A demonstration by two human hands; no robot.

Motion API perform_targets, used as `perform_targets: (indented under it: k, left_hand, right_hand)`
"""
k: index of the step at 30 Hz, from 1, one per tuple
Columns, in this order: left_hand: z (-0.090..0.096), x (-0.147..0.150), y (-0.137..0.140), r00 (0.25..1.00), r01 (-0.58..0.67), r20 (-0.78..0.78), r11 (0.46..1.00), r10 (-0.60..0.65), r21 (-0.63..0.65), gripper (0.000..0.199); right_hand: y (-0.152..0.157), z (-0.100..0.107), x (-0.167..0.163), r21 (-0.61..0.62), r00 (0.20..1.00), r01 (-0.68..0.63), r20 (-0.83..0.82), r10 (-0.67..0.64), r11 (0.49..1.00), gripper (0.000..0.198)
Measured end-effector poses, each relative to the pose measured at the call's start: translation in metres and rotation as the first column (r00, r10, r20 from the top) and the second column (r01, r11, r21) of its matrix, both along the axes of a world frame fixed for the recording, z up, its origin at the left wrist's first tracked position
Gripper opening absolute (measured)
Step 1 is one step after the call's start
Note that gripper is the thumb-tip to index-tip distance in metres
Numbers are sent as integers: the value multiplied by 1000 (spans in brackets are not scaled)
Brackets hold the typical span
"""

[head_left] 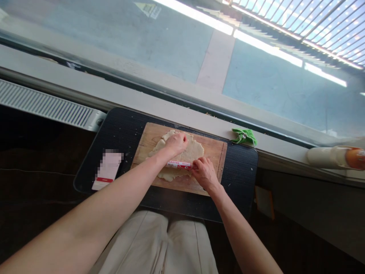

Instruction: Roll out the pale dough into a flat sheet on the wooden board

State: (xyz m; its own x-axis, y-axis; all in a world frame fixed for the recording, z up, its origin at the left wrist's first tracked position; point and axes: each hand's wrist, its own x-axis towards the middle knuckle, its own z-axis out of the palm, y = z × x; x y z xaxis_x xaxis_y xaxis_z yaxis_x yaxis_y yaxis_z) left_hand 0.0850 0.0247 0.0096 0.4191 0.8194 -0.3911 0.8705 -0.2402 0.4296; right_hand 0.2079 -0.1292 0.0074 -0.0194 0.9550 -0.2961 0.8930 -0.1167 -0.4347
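Observation:
A flattened, ragged-edged sheet of pale dough (191, 149) lies on a wooden cutting board (142, 146). Across its near part rests a rolling pin (182, 165) with a red and white printed wrap. My right hand (203, 171) grips the pin's right end, fingers closed round it. Over the upper middle of the dough is my left hand (175, 144), curled into a fist; whatever it may hold is hidden. My left forearm covers the pin's left end and part of the dough.
The board sits on a black table (122, 129) scattered with white specks. A partly blurred pink and white item (110, 165) lies at its left. A green cloth (244, 137) is on the windowsill edge, and a bottle (327, 157) lies farther right. A radiator (54, 104) stands left.

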Motion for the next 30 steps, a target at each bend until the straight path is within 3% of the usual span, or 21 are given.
perform_targets:
  k: [3, 6, 11, 17, 24, 30]
  left_hand:
    - [-12, 5, 6, 995, 51, -86, 999, -53, -16, 19]
    - [-16, -8, 3, 988, 114, -101, 993, -118, -39, 14]
    - [-11, -27, -2, 993, 84, -81, 994, -89, -68, 15]
    - [0, -41, 13, 996, 69, -43, 981, -78, -182, 22]
    - [-13, -35, -5, 974, 102, -178, 976, -137, -194, 15]
    - [11, -52, 1, 975, 142, -152, 978, -165, -153, 26]
  right_hand:
    - [-1, -9, 3, 6, 1000, -1, 15, 1, 1000, 14]
    - [-4, -14, 4, 27, 1000, -5, 14, 5, 1000, 21]
    - [-8, -16, 3, 57, 1000, -4, 15, 3, 998, 27]
    - [-6, -18, 4, 53, 1000, -7, 7, 7, 999, 26]
    - [-7, -19, 2, 46, 1000, 12, 8, -12, 999, 27]
    - [10, -10, 11, 52, 1000, 20, -22, -19, 998, 22]
